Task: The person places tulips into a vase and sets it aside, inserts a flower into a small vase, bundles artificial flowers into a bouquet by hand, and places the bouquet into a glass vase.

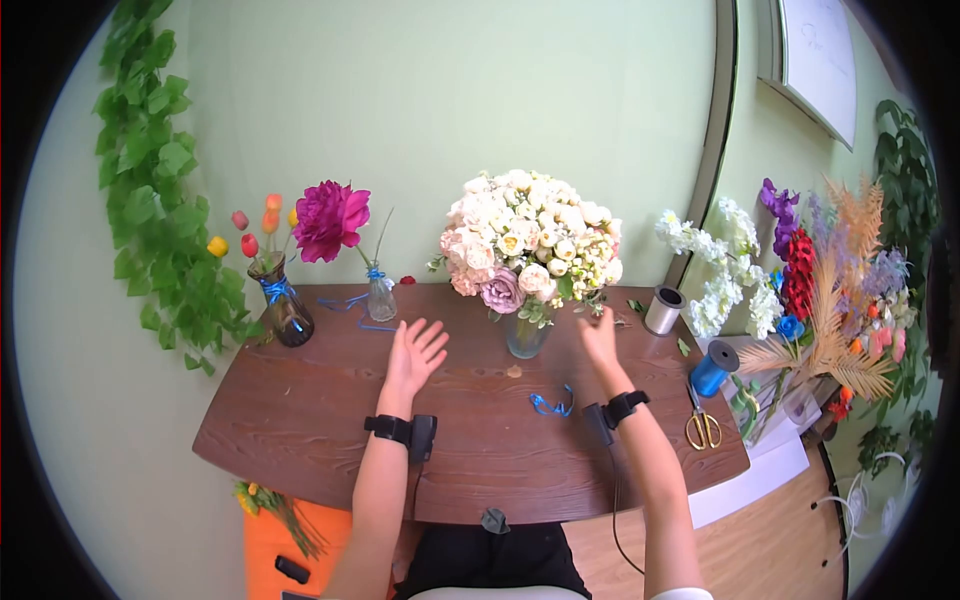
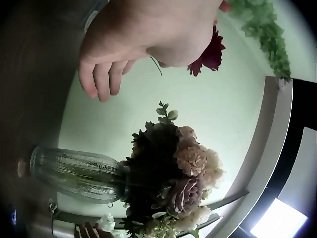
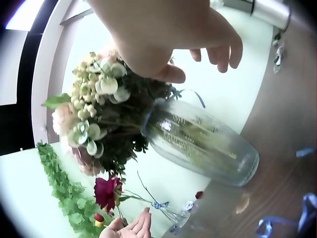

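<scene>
A ribbed glass vase [image 1: 525,338] stands upright at the middle of the table, filled with a large bouquet [image 1: 535,225] of cream, pink and mauve flowers. To its left my left hand [image 1: 415,358] is held up with fingers spread and nothing in it. My right hand [image 1: 600,345] is just right of the vase, below the bouquet's edge. In the right wrist view that hand [image 3: 183,34] has loosely bent fingers, apart from the vase glass [image 3: 203,144], holding nothing. A loose blue ribbon [image 1: 552,402] lies on the table between the wrists.
At the left stand a dark vase [image 1: 290,315] of tulips and a small glass vase [image 1: 381,300] with a magenta flower [image 1: 332,220]. A silver ribbon spool [image 1: 663,312], blue spool [image 1: 714,370] and gold-handled scissors [image 1: 702,428] line the right edge. More flowers [image 1: 800,280] stand beyond.
</scene>
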Demonstrator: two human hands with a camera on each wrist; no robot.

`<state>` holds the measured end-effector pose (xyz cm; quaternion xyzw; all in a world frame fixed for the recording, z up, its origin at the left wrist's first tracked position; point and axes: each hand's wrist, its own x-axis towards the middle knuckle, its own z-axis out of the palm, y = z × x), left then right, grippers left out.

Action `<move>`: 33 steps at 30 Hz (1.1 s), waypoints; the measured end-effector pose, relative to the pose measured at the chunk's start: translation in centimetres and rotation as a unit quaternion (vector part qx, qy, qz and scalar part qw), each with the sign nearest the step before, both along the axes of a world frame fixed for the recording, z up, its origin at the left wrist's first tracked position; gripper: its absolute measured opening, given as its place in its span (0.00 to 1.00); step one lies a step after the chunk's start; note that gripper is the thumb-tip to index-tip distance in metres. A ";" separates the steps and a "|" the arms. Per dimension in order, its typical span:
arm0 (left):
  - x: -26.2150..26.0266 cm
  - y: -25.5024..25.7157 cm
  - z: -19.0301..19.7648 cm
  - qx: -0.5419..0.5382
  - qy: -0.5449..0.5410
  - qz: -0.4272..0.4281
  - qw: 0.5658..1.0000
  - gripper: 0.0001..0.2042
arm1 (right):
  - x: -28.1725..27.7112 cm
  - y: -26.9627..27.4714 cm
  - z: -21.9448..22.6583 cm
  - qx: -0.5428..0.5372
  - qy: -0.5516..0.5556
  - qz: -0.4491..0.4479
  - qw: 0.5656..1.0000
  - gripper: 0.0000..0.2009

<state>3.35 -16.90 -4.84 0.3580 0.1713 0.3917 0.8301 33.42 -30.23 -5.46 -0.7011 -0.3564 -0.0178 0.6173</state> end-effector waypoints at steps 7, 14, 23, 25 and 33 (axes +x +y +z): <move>0.0 -1.5 -4.2 -0.122 -0.088 -0.057 0.987 0.23 | -6.5 4.5 1.3 -0.073 -0.121 0.021 0.990 0.48; -0.3 -2.1 -4.7 -0.084 -0.100 -0.072 0.989 0.22 | -7.1 6.1 1.2 -0.098 -0.119 -0.063 0.986 0.46; -0.6 -2.3 -5.5 -0.062 -0.065 -0.067 0.994 0.21 | -9.6 7.5 1.3 -0.116 -0.091 -0.207 0.967 0.43; -0.6 -2.1 -5.8 -0.059 -0.059 -0.063 0.994 0.21 | -10.1 7.8 1.3 -0.122 -0.099 -0.248 0.956 0.44; -0.5 -1.5 -6.6 -0.076 -0.030 -0.036 0.996 0.20 | -9.7 6.7 0.8 -0.109 -0.112 -0.239 0.958 0.47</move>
